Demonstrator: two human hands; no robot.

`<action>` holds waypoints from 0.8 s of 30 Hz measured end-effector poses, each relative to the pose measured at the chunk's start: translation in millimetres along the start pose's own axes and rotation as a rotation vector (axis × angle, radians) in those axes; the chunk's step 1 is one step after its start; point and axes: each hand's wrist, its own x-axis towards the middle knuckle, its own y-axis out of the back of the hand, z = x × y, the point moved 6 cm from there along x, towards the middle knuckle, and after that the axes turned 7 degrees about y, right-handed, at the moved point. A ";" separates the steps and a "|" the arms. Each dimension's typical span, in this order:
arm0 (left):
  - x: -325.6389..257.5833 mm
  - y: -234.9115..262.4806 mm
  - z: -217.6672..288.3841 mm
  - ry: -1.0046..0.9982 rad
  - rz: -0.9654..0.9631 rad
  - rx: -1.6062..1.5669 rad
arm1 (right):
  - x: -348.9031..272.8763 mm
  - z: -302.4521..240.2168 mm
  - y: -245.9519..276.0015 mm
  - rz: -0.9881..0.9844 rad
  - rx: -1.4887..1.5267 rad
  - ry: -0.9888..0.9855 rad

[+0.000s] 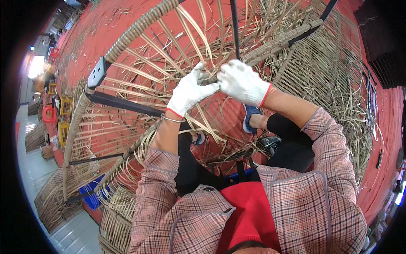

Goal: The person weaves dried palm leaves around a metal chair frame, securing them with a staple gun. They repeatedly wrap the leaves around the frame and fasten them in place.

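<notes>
Both my hands wear white knitted gloves and meet at a strip-wrapped bar (260, 53) of a large woven frame. My left hand (191, 91) has its thumb and fingers on either side of the bar, curled loosely about it. Close beside it, my right hand (243, 82) is closed at the bar, knuckles up; what its fingertips pinch is hidden. Long pale cane-like strips (158, 53) fan out from the bar toward the frame's thickly wrapped far rail (137, 31). Loose strip ends (207, 122) hang below my left hand.
Dark metal struts (124, 103) cross the frame, with a dark corner plate (97, 73) at left. Cut strips litter the red floor (80, 51). A slatted woven panel (311, 63) lies at right. Left are yellow stools (64, 127) and a blue container (91, 194).
</notes>
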 end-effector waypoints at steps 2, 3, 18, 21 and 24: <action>-11.8 2.7 2.1 -0.014 -0.050 0.139 | 5.4 1.9 23.8 0.114 -0.043 0.088; -17.6 2.6 4.1 -0.035 -0.066 0.201 | 9.1 4.8 30.0 0.182 -0.055 0.108; -30.2 -7.7 14.3 -0.173 0.110 0.648 | 54.0 67.6 -55.2 -0.016 0.397 -0.331; -24.6 -11.1 8.9 -0.295 0.259 0.618 | 57.1 75.6 -67.7 -0.049 0.386 -0.349; -21.7 -11.9 5.0 -0.424 0.374 0.629 | 62.9 72.7 -63.0 -0.043 0.386 -0.310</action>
